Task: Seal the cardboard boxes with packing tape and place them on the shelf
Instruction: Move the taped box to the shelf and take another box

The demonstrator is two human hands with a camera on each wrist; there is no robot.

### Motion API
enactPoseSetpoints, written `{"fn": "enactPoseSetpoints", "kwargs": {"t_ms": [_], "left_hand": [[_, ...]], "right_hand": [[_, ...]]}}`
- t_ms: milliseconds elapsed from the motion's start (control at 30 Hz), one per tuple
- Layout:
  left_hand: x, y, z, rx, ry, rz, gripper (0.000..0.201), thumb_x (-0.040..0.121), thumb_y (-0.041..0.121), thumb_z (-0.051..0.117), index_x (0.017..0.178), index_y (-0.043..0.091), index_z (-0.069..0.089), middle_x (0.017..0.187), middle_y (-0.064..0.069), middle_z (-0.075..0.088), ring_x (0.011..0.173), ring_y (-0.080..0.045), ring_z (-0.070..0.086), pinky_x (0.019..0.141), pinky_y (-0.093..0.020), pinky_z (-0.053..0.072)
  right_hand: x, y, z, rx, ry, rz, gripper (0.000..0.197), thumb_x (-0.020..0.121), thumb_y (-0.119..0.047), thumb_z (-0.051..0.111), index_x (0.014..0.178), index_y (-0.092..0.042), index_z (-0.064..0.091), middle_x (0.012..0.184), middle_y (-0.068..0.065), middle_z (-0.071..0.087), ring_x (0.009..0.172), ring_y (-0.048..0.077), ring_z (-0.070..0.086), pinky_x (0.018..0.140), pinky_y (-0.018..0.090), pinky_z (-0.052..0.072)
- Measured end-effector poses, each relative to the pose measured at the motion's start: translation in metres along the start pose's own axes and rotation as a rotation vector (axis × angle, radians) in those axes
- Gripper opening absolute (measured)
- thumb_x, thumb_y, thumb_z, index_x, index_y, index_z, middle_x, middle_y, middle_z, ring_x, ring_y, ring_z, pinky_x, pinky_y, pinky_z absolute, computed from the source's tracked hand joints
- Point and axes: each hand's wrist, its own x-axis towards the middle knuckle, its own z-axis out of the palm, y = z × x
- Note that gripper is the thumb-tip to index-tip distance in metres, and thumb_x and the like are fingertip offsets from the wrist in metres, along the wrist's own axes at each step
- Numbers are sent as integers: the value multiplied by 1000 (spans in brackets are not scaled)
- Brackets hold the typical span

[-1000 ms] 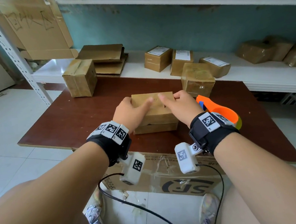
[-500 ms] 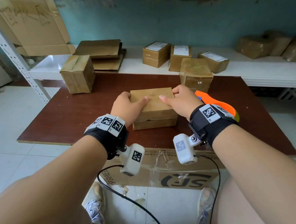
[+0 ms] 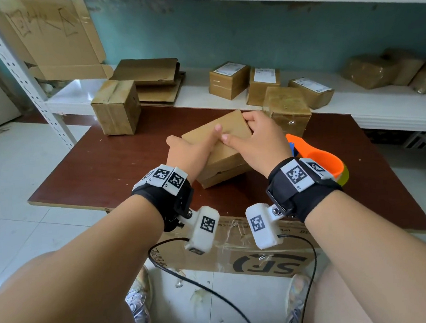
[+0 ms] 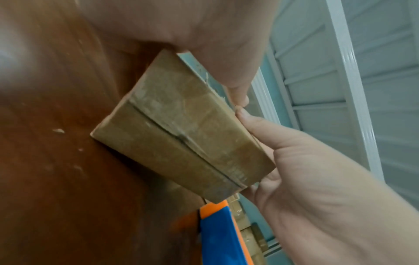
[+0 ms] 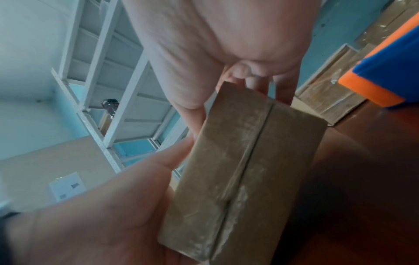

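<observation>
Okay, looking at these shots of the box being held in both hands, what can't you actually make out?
- Tape dispenser: mostly behind the right hand, head view.
- Box contents: closed.
- Shelf box labels: too small to read.
- Left hand fingertips: behind the box.

Left hand (image 3: 189,155) and right hand (image 3: 260,143) grip, seemingly curled, thumbs nearly touching.

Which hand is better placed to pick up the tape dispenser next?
Right. The right hand grips the box directly beside the orange tape dispenser; the left hand is across the box.
</observation>
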Motion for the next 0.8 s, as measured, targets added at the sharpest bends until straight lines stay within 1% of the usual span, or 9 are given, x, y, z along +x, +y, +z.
{"fn": "enactPoseSetpoints", "kwargs": {"t_ms": [167,267,333,400,467,533,600,700,800], "left_hand": [[4,0,5,-173,62,-103,115,70,79,81,146,7,36,130,-7,58,114,-28,62,102,-47,57],[4,-1,6,-235,67,-82,106,75,77,77,151,12,41,133,-5,61,114,-27,65,102,-48,57],[1,0,8,-241,60,-16,90,87,69,73,156,19,42,136,2,58,121,-24,63,107,-47,55],[-2,1,11,-243,39,53,61,96,60,68,143,22,55,129,3,65,115,-20,66,104,-47,57],[-6,4,12,-253,27,85,39,102,54,63,126,24,61,117,1,69,105,-19,69,96,-45,60],[-11,6,11,-242,36,101,28,106,48,58,121,25,61,114,0,70,98,-17,69,89,-41,61],[-15,8,10,-263,33,107,29,105,49,58,120,24,60,113,2,68,97,-16,68,90,-42,61],[-24,13,6,-305,-14,93,61,87,67,75,122,21,55,112,1,67,99,-16,70,85,-39,61],[-28,14,1,-280,2,109,70,74,65,89,114,21,53,111,-4,71,98,-18,73,81,-41,64]], "right_hand": [[2,-7,5,87,26,-64,60,92,-37,77,147,-25,56,142,-7,65,128,13,61,108,41,52],[5,-8,4,77,14,-71,56,96,-32,73,149,-26,55,147,-7,62,133,13,58,111,40,50],[8,-8,0,107,-8,-74,50,99,-30,67,149,-27,56,148,-8,62,134,11,58,113,41,50],[11,-8,-8,138,-19,-97,48,100,-32,66,148,-28,58,146,-10,63,133,8,58,112,41,50],[12,-8,-18,164,-31,-130,56,94,-40,76,146,-28,60,141,-14,64,129,4,59,109,35,51],[11,-6,-27,154,-62,-160,69,86,-42,85,148,-30,57,139,-16,63,126,2,58,106,28,51],[9,-4,-33,158,-74,-180,72,88,-36,85,153,-31,55,143,-17,62,128,0,57,108,26,49],[8,-5,-35,262,-70,-183,58,97,-25,77,151,-31,59,143,-19,63,129,-5,58,114,28,49],[5,-5,-30,283,-47,-182,55,96,-25,77,148,-29,61,143,-16,64,130,-2,58,115,30,49]]}}
